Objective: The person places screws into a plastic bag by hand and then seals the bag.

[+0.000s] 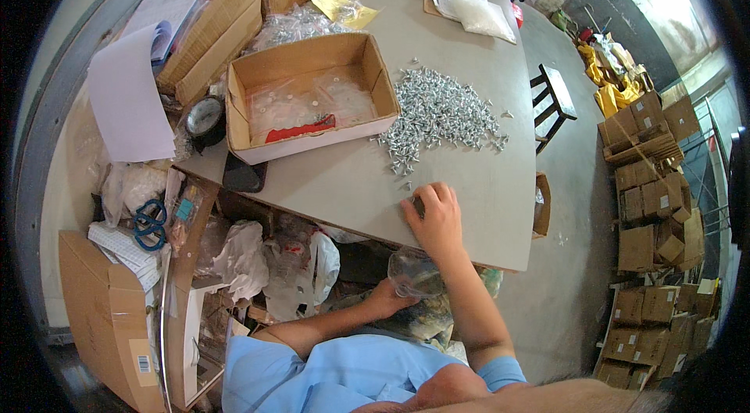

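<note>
A heap of small silver screws [445, 112] is spread on the grey table, with a couple of loose ones lying closer to me. Just in front of these, my right hand [439, 219] rests on the tabletop near its front edge. Its fingers are curled downward and the thumb is bent toward them; whatever lies beneath the palm is hidden. Below the table edge, my left hand [388, 297] grips a clear plastic bowl [414, 272] by its side. The bowl sits under my right wrist, and its contents cannot be made out.
Left of the heap stands an open cardboard box [312, 139] holding clear bags and a red object. Behind it are bagged hardware [301, 28] and a yellow sheet [344, 7]. White bags [476, 10] lie at the far right. A dark stool [553, 100] stands beyond the table's right edge.
</note>
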A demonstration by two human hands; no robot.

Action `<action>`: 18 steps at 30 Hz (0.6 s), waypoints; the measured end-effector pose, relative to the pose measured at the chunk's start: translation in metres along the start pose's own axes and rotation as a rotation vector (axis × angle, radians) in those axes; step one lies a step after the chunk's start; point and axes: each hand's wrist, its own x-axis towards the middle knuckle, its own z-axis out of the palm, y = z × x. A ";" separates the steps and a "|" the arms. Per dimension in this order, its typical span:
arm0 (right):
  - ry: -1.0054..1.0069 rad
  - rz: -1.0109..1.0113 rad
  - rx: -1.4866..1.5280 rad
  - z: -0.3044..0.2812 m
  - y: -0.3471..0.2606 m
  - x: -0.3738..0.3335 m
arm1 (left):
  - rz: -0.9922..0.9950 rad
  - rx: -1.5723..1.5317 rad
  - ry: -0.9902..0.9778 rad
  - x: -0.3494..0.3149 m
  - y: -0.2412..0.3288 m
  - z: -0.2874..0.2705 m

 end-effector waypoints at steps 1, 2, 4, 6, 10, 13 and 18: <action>-0.011 -0.008 -0.015 0.001 0.002 -0.006 | 0.013 0.009 0.010 0.000 0.002 0.001; -0.021 -0.016 -0.029 0.000 0.003 -0.012 | 0.026 0.019 0.018 0.000 0.004 0.001; -0.059 -0.002 -0.010 -0.010 -0.004 -0.026 | 0.030 0.055 0.013 0.001 0.007 0.000; -0.213 0.028 0.071 -0.028 -0.015 -0.029 | 0.048 0.058 0.023 0.002 0.004 0.000; -0.377 0.124 0.236 -0.040 -0.012 -0.016 | 0.122 -0.012 0.093 0.001 0.012 0.006; -0.157 0.169 0.245 -0.019 -0.007 0.019 | -0.058 0.007 -0.018 0.005 -0.006 0.003; -0.019 0.081 0.068 0.015 0.005 0.041 | -0.064 -0.003 -0.070 0.002 0.012 -0.004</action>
